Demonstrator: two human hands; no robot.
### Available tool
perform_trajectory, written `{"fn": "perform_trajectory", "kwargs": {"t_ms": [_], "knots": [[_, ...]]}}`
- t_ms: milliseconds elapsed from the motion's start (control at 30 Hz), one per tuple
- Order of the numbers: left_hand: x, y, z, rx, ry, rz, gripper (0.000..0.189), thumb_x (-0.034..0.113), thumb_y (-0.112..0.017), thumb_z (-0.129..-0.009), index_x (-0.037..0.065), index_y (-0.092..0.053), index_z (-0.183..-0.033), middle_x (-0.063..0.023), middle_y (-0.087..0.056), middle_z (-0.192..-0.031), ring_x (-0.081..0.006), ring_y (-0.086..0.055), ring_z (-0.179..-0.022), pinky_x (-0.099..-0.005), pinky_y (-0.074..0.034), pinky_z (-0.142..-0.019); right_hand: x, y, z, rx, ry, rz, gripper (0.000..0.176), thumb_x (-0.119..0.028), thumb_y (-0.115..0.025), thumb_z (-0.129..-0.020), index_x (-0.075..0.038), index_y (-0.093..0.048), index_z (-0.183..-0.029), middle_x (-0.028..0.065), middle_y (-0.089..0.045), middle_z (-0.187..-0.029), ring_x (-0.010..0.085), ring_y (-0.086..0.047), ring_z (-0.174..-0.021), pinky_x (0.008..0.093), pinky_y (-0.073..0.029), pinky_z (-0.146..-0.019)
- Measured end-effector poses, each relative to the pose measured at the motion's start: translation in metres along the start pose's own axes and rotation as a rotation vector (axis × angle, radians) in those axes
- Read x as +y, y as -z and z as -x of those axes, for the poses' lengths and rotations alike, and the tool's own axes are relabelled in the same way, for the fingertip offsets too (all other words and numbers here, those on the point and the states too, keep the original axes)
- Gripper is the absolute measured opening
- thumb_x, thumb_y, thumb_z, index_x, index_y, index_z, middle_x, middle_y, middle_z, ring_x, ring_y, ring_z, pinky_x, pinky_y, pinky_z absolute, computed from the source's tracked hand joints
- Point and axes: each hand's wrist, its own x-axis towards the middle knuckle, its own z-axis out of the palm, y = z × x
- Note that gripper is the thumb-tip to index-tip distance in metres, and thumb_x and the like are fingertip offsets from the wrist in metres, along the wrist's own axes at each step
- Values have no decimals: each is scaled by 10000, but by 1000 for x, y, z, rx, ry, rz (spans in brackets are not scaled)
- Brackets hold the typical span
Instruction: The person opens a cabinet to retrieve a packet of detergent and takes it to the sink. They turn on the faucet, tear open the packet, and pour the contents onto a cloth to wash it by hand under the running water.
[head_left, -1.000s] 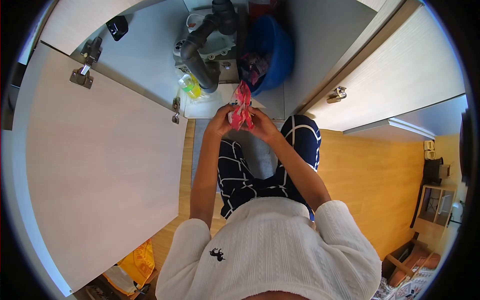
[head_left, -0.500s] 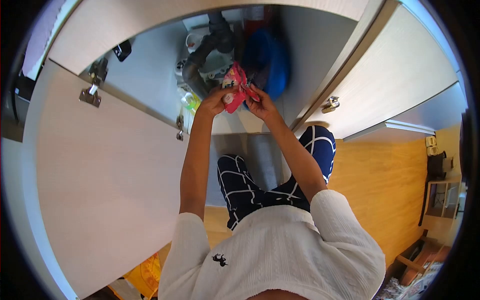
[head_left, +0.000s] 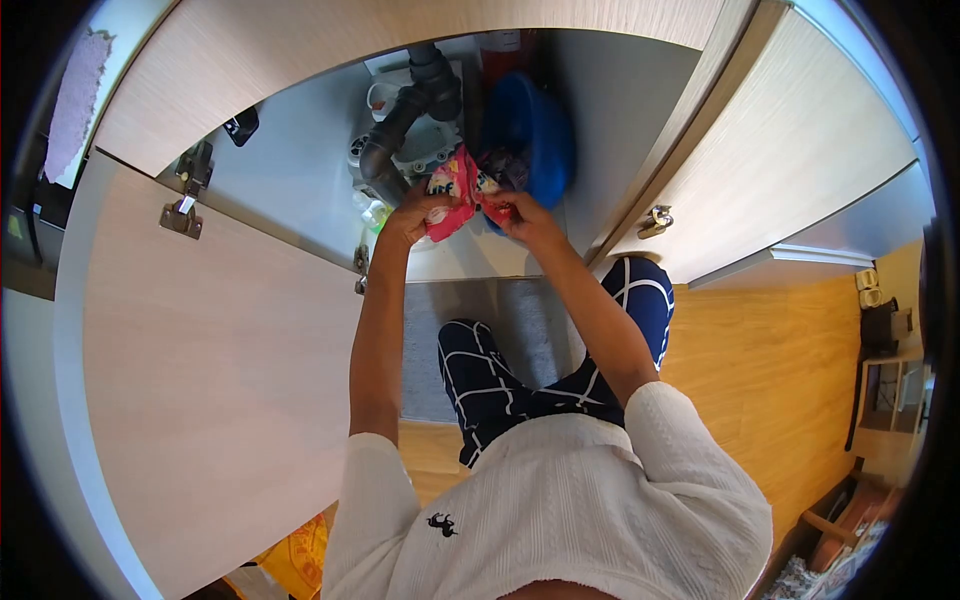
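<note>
Between my two hands, in front of the open cupboard, is a crumpled red printed plastic packet. My left hand pinches its left side. My right hand grips its right side, and the packet looks pulled wide between them. What is inside the packet cannot be made out. Just behind it, a blue basin stands on the cupboard floor with some dark crumpled material in it. A dark grey drain pipe bends down close to my left hand.
The left cupboard door and right cupboard door stand open at either side. Beside the pipe are a white cup and a green-tinted bottle. A grey mat lies by my knees, with wooden flooring to the right.
My hands have moved slightly apart, and the red packet is spread wider between them. The view has shifted a little, so the cupboard contents sit lower.
</note>
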Motion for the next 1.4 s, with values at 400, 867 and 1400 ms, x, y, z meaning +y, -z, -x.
{"fn": "perform_trajectory", "kwargs": {"t_ms": [400,867,1400], "knots": [[14,-6,46,181,15,-281,724,-32,-648,-557,1,-362,-1221,-110,-541,-981,-191,-563,-827,-284,-467,-743,-20,0,-72,152,93,158,85,18,-600,-660,1,-538,-716,129,-571,-671,221,-577,-595,267,-498,-498],[-16,51,87,41,513,-52,591,481,-586,-753,1,-507,-1089,-61,-606,-905,-105,-585,-732,-240,-492,-673,9,30,57,45,-126,122,177,80,-544,-678,30,-523,-847,163,-546,-875,284,-537,-948,413,-486,-807],[-18,-20,110,-436,336,-530,351,150,-697,-690,79,-527,-989,-24,-582,-953,-85,-540,-855,-230,-427,-786,26,53,160,-360,-402,745,511,-121,-617,-713,9,-449,-1178,124,-541,-1082,175,-537,-967,272,-425,-851]]}}
